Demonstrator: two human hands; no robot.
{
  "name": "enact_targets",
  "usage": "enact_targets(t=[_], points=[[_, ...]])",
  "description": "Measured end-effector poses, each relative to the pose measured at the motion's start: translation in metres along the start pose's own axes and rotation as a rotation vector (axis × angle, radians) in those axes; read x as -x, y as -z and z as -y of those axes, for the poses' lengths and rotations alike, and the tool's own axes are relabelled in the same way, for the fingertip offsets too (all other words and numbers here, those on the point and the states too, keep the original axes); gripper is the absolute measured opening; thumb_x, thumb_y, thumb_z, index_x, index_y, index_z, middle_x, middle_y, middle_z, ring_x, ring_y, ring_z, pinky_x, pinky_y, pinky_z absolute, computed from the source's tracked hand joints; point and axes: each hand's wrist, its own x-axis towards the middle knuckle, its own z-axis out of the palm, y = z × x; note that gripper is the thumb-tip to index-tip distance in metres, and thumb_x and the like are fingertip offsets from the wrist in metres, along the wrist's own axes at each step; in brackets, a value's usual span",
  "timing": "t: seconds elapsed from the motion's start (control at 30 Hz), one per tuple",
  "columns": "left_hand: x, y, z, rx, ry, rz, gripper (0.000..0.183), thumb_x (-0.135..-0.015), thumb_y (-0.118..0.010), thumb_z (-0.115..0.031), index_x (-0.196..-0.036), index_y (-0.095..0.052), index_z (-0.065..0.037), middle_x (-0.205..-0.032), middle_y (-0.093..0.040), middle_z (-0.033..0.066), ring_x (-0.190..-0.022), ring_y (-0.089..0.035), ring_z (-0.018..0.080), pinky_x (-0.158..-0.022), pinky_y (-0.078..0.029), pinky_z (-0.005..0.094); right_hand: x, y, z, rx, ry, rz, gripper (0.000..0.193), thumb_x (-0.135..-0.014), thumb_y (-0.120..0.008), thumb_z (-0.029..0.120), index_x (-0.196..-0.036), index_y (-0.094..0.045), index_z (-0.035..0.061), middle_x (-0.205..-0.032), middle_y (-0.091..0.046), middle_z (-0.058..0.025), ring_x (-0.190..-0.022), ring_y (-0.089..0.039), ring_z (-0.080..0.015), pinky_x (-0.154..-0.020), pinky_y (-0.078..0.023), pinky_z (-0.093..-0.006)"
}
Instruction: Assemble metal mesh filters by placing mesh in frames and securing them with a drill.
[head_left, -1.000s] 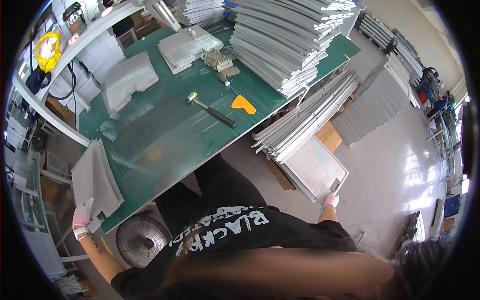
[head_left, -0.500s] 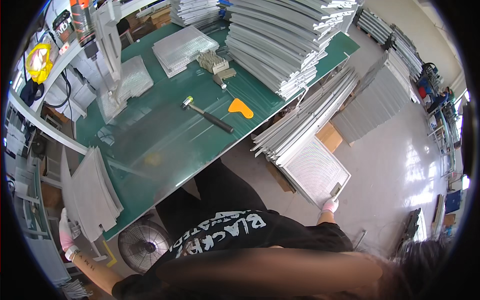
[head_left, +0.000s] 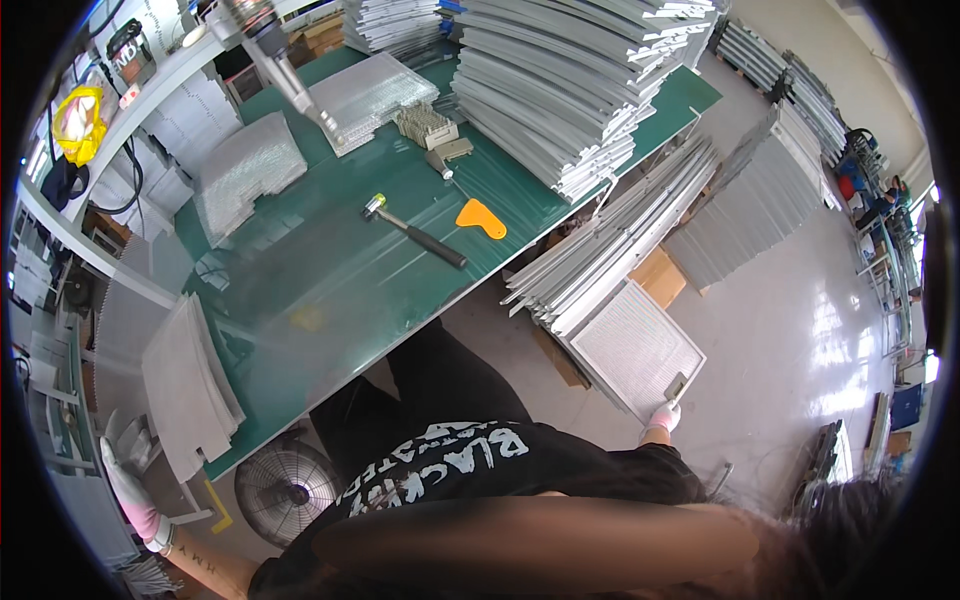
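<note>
My left hand [head_left: 132, 485], in a pale glove with a pink part, is at the far left with its fingers stretched out and spread. It lies beside a small stack of thin grey sheets [head_left: 187, 385] on the table's left corner. A large, see-through grey sheet [head_left: 120, 320] with a toothed edge rises behind that stack; whether my fingers touch it I cannot tell. At the right, my gloved right hand [head_left: 660, 416] grips the lower corner of a framed mesh panel [head_left: 638, 345]. A small tab [head_left: 677, 387] sits on the panel close to my fingers.
On the green table [head_left: 330, 260] lie a hammer [head_left: 415, 231], an orange scraper [head_left: 481, 218], bubble-wrap sheets [head_left: 250, 170] and a tall stack of panels [head_left: 560, 90]. A powered driver [head_left: 270, 50] hangs upper left. More panels [head_left: 620, 230] lean beyond the table's edge; a fan [head_left: 290, 490] stands below.
My left hand has moved down and outward, its fingers spreading. The toothed sheet looks more spread out at the left. The hanging driver has swung right. My right hand and panel have shifted slightly right.
</note>
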Motion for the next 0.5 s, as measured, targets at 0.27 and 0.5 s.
enact_targets(t=[0.27,0.5], points=[[-0.018,-0.029,0.008,0.252,0.001,0.324,0.060,-0.103,-0.034,-0.046,-0.141,-0.046,-0.001,-0.133,-0.055,0.0171,-0.117,-0.059,0.0254,-0.101,-0.047,0.0354,0.002,-0.024,0.007,0.041,0.037,0.057,0.044,-0.101,-0.043,0.033,-0.119,-0.061,-0.0024,-0.112,-0.066,-0.0239,-0.106,-0.062,-0.0392,-0.094,-0.046,-0.0427],[-0.023,-0.096,0.012,0.061,0.020,0.053,0.057,-0.104,-0.035,-0.041,-0.139,-0.046,0.002,-0.132,-0.056,0.0175,-0.119,-0.058,0.0266,-0.104,-0.045,0.0366,0.029,-0.050,0.049,0.293,-0.015,0.163,0.040,-0.099,-0.040,0.032,-0.117,-0.060,0.0022,-0.114,-0.064,-0.0229,-0.110,-0.060,-0.0387,-0.097,-0.046,-0.0445]])
